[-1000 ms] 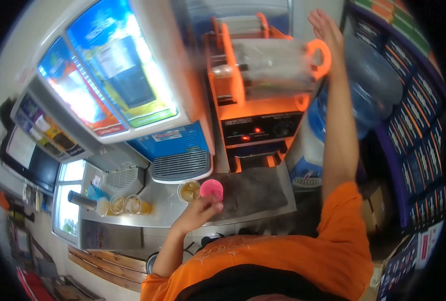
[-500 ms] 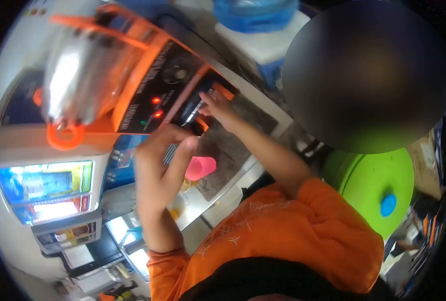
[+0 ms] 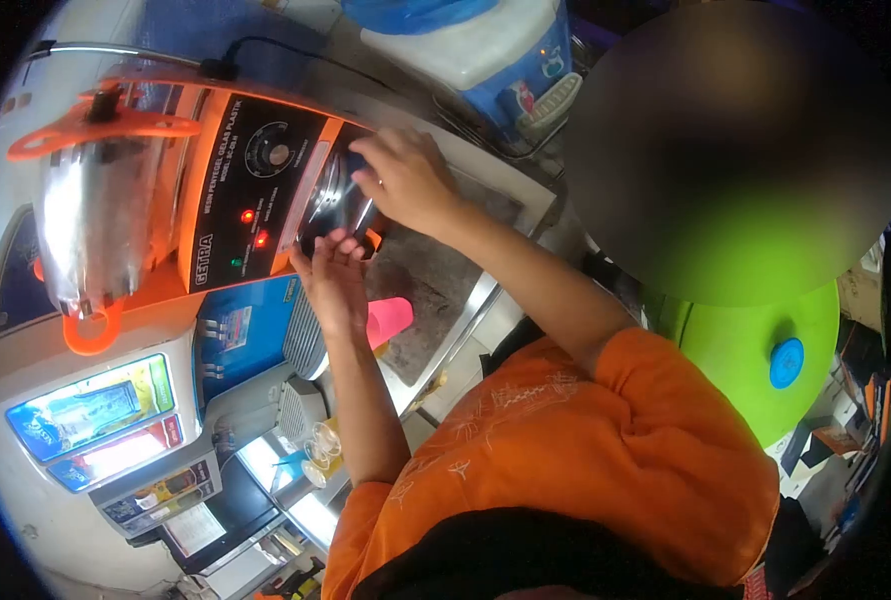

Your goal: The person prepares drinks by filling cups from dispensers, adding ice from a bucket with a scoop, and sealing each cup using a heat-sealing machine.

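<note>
A cup sealing machine (image 3: pixel 240 200) with an orange frame and black panel stands left of centre, its red and green lights on. In its dark opening is a shiny, clear, round thing (image 3: pixel 332 195), too smeared to make out. My right hand (image 3: pixel 405 180) reaches in from the right, fingers curved at that thing's upper side. At its lower side, my left hand (image 3: pixel 335 285) has its palm up and its fingers bent round the edge. A pink cup (image 3: pixel 390 320) lies just right of my left wrist.
The brown worktop (image 3: pixel 430 285) lies right of the machine. A white and blue water dispenser (image 3: pixel 505 75) stands above, with a black cable (image 3: pixel 295 48) nearby. At the right is a green container lid (image 3: pixel 745 375) with a blue knob. Blue drink dispensers (image 3: pixel 250 330) stand lower left.
My left hand has turned palm up and moved to the opening's lower edge. My right hand has shifted from the black part to the shiny thing. The view has moved and become sharper.
</note>
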{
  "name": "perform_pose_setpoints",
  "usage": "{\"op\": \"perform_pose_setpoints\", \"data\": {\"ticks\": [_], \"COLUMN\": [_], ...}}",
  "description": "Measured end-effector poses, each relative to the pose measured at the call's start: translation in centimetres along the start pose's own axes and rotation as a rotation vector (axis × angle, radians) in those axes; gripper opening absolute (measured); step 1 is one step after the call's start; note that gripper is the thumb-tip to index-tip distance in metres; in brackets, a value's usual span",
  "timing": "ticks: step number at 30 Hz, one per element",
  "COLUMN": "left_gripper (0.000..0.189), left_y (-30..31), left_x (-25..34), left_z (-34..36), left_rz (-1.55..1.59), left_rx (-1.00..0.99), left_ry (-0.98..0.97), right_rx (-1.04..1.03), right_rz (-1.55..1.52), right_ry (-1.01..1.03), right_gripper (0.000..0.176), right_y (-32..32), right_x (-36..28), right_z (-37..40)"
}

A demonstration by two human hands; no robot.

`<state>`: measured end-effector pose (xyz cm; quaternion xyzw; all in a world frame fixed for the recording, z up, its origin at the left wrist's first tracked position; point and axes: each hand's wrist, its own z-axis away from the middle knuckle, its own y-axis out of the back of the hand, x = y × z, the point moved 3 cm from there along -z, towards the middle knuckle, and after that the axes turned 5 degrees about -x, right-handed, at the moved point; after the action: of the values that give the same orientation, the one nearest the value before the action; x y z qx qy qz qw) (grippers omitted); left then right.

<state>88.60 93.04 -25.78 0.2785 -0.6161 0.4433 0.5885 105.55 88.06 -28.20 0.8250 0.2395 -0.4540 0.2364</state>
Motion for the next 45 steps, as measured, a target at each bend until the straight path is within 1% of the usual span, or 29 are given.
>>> {"op": "perform_pose_setpoints", "data": {"ticks": [2,3,4,6,7,9,12,14,15,16,18,19,20,22,23,24,26,27,28,29,30,32,34,36,39,40,42,44,45], "left_gripper": [0.028,0.028,0.023,0.018,0.014,0.012,0.007,0.006,0.006,0.006,0.01,0.014,0.014,0.021,0.02,0.02,0.017,0.014,0.014,0.014,0.014,0.013,0.012,0.016,0.021,0.021,0.023,0.025,0.027], "left_y": [0.4,0.6,0.9,1.7,2.0,2.2,2.3,2.3,1.8,1.7,1.4,0.8,0.2,-1.8,-2.3,-2.0,-1.2,-1.3,-1.2,-0.8,-0.5,0.2,0.2,-0.7,-1.2,-1.6,-1.9,-2.0,-2.0], "left_x": [-0.3,-0.2,-0.1,-0.2,-0.3,-0.3,-0.1,0.1,0.6,0.9,1.5,1.8,1.9,3.2,3.2,2.9,2.0,2.0,1.7,1.2,0.8,0.2,0.1,0.4,0.8,0.7,0.6,1.1,1.2], "left_z": [-0.5,-0.6,-0.9,-1.2,-1.3,-1.4,0.1,1.2,2.1,2.9,4.3,4.9,4.9,5.5,5.1,4.4,3.3,2.9,2.5,2.2,1.9,1.7,1.7,2.1,2.1,2.1,1.9,1.6,1.4], "left_rz": [0.101,0.109,0.102,0.101,0.063,0.025,-0.04,-0.086,-0.192,-0.188,-0.453,-0.534,-0.527,-1.064,-1.035,-1.03,-1.12,-1.099,-1.093,-0.979,-0.865,-0.86,-0.857,-1.064,-1.177,-1.175,-0.983,-1.046,-1.11], "left_rx": [0.045,0.045,0.054,0.07,0.045,0.015,0.057,-0.035,0.024,0.028,-0.016,-0.044,-0.039,-0.007,0.053,0.067,0.116,0.131,0.136,0.146,0.154,0.159,0.16,0.105,0.071,0.071,0.191,0.166,0.142], "left_ry": [-0.032,-0.04,-0.02,-0.007,-0.014,-0.025,-0.022,0.013,0.031,0.028,-0.009,-0.074,-0.078,-0.506,-0.508,-0.509,-0.509,-0.458,-0.463,-0.493,-0.521,-0.474,-0.426,-0.503,-0.571,-0.569,-0.473,-0.453,-0.43], "right_rx": [-0.091,-0.104,-0.102,-0.146,-0.068,-0.075,-0.125,-0.162,-0.188,-0.191,-0.321,-0.269,-0.276,-0.461,-0.418,-0.429,-0.464,-0.467,-0.433,-0.398,-0.4,-0.506,-0.515,-0.52,-0.544,-0.559,-0.572,-0.677,-0.678], "right_rz": [0.325,0.327,0.329,0.31,0.304,0.291,0.242,0.222,0.187,0.187,0.046,-0.037,-0.035,-0.059,-0.005,-0.007,0.122,0.125,0.189,0.253,0.254,0.275,0.291,0.305,0.318,0.312,0.308,0.268,0.269], "right_ry": [0.146,0.118,0.13,0.119,0.174,0.213,0.244,0.358,0.343,0.348,0.327,0.326,0.333,0.348,0.305,0.314,0.311,0.319,0.416,0.511,0.514,0.483,0.493,0.501,0.516,0.519,0.524,0.437,0.437], "right_gripper": [0.039,0.032,0.032,0.022,0.014,0.013,0.011,0.01,0.008,0.008,0.009,0.015,0.015,0.02,0.021,0.021,0.018,0.018,0.014,0.011,0.011,0.009,0.009,0.009,0.01,0.009,0.009,0.013,0.013], "right_y": [-1.4,-2.2,-2.6,-3.4,-3.5,-3.2,-1.9,-1.0,-0.2,0.4,1.0,1.5,2.0,2.5,2.2,2.1,2.0,1.6,1.1,0.8,0.7,0.3,0.1,-0.1,0.0,0.2,0.4,0.5,0.8], "right_x": [-1.4,-1.6,-1.6,-1.4,-1.4,-1.1,-1.2,-1.6,-2.0,-2.0,-1.8,-2.1,-2.2,-3.0,-3.1,-3.2,-3.3,-3.2,-3.1,-3.2,-3.3,-3.3,-3.2,-3.1,-3.0,-3.1,-3.4,-3.9,-4.3], "right_z": [-0.8,-1.1,-1.2,-1.2,-1.3,-1.3,-0.9,-0.3,0.0,0.3,0.8,1.2,1.2,1.0,1.3,1.0,0.5,0.2,0.0,-0.1,-0.2,-0.2,-0.3,-0.3,-0.1,0.2,0.6,1.0,1.1]}}
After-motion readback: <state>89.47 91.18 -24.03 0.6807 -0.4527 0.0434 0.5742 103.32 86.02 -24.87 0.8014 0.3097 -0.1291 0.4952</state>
